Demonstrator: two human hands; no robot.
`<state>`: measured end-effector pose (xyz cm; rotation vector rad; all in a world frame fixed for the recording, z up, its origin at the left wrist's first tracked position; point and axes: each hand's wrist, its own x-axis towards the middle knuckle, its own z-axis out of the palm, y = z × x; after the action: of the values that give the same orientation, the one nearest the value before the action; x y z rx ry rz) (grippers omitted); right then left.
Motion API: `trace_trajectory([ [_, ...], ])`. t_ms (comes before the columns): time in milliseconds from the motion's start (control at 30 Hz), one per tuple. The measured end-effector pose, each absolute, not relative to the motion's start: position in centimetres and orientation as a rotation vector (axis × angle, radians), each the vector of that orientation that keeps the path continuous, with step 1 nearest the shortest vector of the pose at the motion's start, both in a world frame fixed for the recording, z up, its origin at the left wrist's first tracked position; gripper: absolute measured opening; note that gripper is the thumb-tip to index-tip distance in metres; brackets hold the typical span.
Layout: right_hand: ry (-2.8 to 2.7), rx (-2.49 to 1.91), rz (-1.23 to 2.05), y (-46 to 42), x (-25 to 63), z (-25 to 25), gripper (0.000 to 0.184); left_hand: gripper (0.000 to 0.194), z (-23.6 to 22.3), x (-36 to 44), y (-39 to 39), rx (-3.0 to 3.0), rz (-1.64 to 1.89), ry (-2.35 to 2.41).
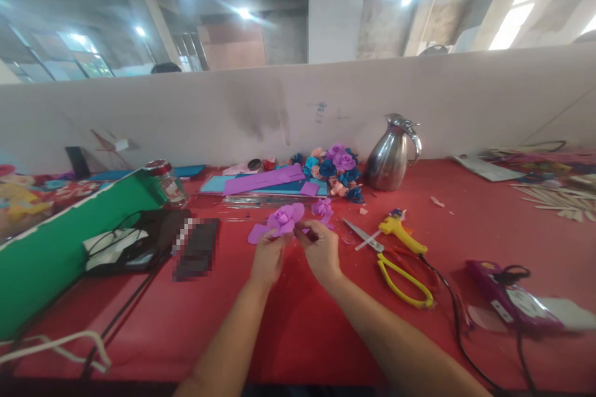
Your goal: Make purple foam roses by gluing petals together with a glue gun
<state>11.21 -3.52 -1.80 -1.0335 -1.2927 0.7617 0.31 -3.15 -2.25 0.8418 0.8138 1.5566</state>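
A purple paper flower (285, 217) is held up over the red table in front of me. My left hand (270, 253) pinches it from below on the left side. My right hand (322, 251) has its fingers closed at the flower's lower right edge, where petal and fingertips meet; whether a separate petal is between them I cannot tell. Behind my hands lie loose purple petals (322, 207). To the right of my right hand rest scissors (404, 282) with yellow and red handles and a yellow glue gun (404, 234).
A steel jug (389, 158) stands behind, beside a pile of finished paper flowers (339, 164). Purple and blue paper sheets (263, 180) lie at the back. Leftward are a glass jar (168, 185), a dark phone-like object (198, 251) and a green board (84, 229). A purple power strip (512, 298) with cords sits right.
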Motion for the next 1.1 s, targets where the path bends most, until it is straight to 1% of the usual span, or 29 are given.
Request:
trace_trajectory([
  [133,-1.263,-1.045,0.771,-3.7,11.0,-1.8,0.012,0.017,-2.3,0.4,-3.0,0.760,1.540,0.810],
  [333,-1.242,-1.077,0.820,-3.8,10.8,-1.9,0.010,0.011,-2.8,0.3,-2.9,0.803,1.622,0.914],
  [500,-1.267,-1.084,0.814,-3.8,10.7,-2.0,0.015,0.008,-2.8,0.2,-3.1,0.854,1.620,0.918],
  [833,-1.381,-1.166,0.640,-3.8,11.0,-2.4,0.015,0.007,-2.6,0.3,-3.3,0.954,1.616,1.041],
  [967,-1.450,-1.222,0.562,-3.6,11.1,-2.9,0.017,0.012,-2.6,0.4,-3.4,0.979,1.624,1.037],
  [1100,-1.615,-1.166,0.495,-3.7,11.2,-3.2,0.023,0.019,-2.8,0.1,-3.0,0.929,1.616,0.995],
])
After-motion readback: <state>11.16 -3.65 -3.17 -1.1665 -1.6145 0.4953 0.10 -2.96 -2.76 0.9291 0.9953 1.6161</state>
